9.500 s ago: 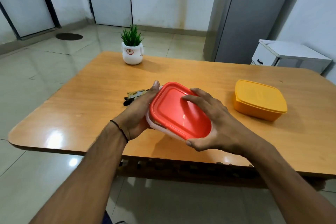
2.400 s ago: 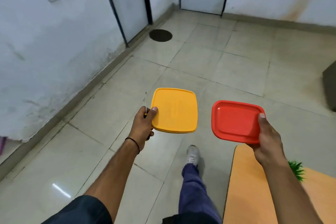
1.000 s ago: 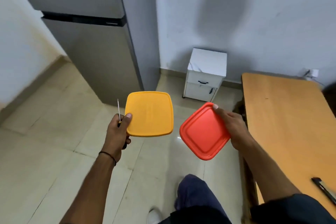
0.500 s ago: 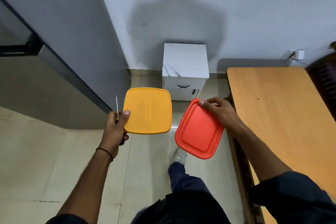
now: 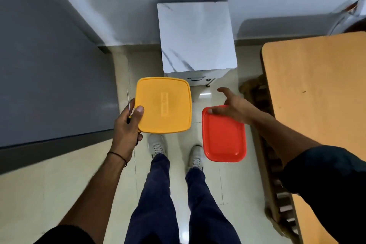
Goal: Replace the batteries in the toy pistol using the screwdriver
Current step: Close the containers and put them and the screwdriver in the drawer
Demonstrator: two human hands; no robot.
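I stand on the floor looking down. My left hand [image 5: 126,130] grips a yellow square lid [image 5: 164,105] by its left edge, thumb on top, and holds a thin screwdriver [image 5: 128,103] in the same fist, shaft pointing up. My right hand [image 5: 235,109] pinches a red rectangular lid [image 5: 223,138] at its top edge with the thumb; the index finger points forward and the lid hangs down. The toy pistol is out of view.
A white marble-patterned cabinet [image 5: 196,35] stands straight ahead against the wall. The grey fridge [image 5: 49,75] fills the left side. The wooden table [image 5: 316,89] edge runs along the right. My shoes [image 5: 156,144] stand on the tiled floor between them.
My view has tilted further down and I have come closer to the white cabinet. The red lid has swung to hang below my right hand. The yellow lid and screwdriver stay in my left hand.
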